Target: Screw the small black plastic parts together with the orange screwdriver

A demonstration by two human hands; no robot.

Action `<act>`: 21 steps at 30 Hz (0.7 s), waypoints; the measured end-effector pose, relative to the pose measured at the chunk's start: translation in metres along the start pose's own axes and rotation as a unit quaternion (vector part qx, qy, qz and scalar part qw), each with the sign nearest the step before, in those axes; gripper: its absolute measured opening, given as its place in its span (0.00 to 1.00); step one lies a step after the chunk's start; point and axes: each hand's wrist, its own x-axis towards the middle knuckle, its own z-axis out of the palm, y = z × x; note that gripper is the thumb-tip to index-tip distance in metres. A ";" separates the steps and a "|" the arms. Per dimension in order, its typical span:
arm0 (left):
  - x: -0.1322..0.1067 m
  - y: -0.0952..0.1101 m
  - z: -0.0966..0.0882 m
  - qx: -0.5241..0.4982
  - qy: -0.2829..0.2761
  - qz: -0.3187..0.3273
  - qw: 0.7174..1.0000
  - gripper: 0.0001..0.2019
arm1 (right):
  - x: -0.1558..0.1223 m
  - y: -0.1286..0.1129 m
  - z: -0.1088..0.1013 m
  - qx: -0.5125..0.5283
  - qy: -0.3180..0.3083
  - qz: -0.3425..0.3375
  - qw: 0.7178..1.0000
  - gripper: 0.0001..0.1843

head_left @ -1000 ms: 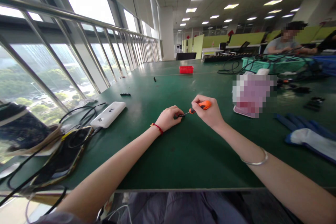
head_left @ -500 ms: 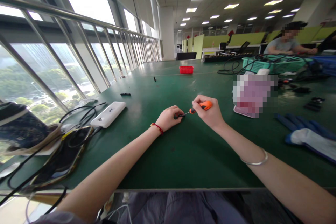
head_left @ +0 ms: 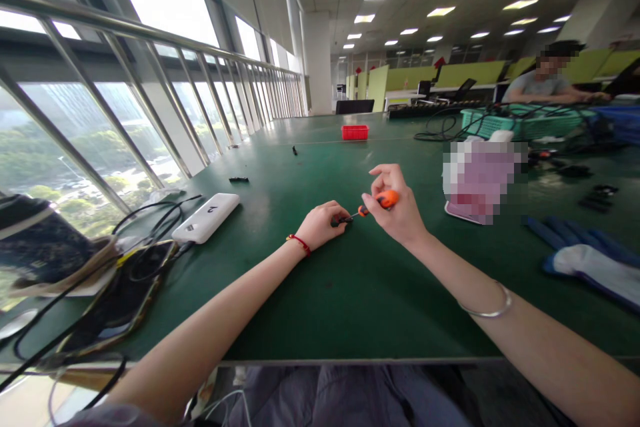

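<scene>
Clock is centred on the small black part [head_left: 347, 219], which is down on the green tabletop [head_left: 330, 307], mostly hidden by fingers so I can't really tell what it is. Left hand [head_left: 323, 224] is at 9 o'clock, fingers curled in and pinching the part against the table. Right hand [head_left: 400, 217] is at 3, kinda loosely wrapped on an orange-and-black screwdriver [head_left: 388, 198]: thumb on the handle, upper fingers lifted and half curled. The shaft points back toward 8 and its tip is at the part, but whether it's seated in anything is too small to see. Red bin [head_left: 355, 133] sits way out at 12, white power bank [head_left: 207, 218] at 9, pixelated pink thing [head_left: 483, 180] around 3 with a blue-and-white glove [head_left: 590, 267] farther out past it. Teal basket [head_left: 525, 125] with cables is between 2 and 3, near another person [head_left: 535, 88].
</scene>
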 end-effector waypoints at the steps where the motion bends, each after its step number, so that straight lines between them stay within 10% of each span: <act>1: 0.000 0.000 0.000 0.002 0.001 0.002 1.000 0.08 | 0.000 -0.002 0.000 -0.009 -0.009 0.005 1.000 0.15; 21: 0.000 0.000 0.001 -0.001 0.001 0.003 1.000 0.09 | -0.001 -0.003 0.001 0.036 -0.003 -0.035 0.999 0.20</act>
